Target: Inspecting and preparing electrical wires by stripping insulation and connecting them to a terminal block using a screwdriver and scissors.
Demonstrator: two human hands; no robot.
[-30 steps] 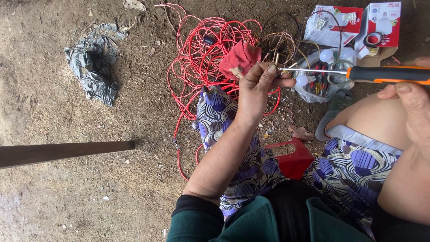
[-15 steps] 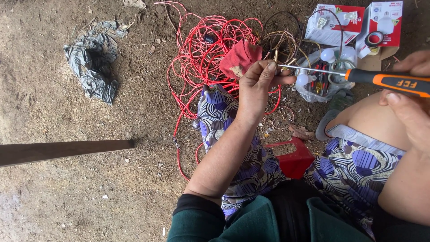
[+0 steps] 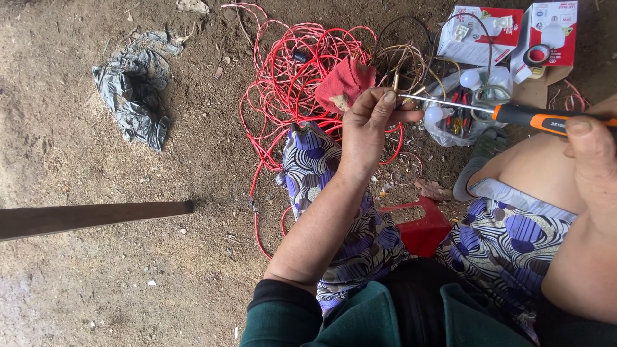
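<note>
My left hand (image 3: pixel 371 122) is raised over my knee and pinches a small metal fitting between thumb and fingers. My right hand (image 3: pixel 594 151) at the right edge grips an orange-and-black screwdriver (image 3: pixel 536 118). Its thin steel shaft runs left, and the tip meets the fitting in my left fingers. A red cloth (image 3: pixel 344 83) lies just behind my left hand, on a tangle of red wire (image 3: pixel 289 64) spread over the dirt floor.
Two red-and-white bulb boxes (image 3: pixel 482 29) stand at the top right, with a tape roll (image 3: pixel 538 54) on one. A clear bag with bulbs (image 3: pixel 472 96) lies below them. A grey crumpled plastic sheet (image 3: pixel 132 87) lies at left, a dark plank (image 3: pixel 90 217) juts in, and a red stool (image 3: pixel 421 228) sits under me.
My right hand and the screwdriver handle have dropped slightly and shifted; the tip stays at the fitting. My left hand has hardly moved.
</note>
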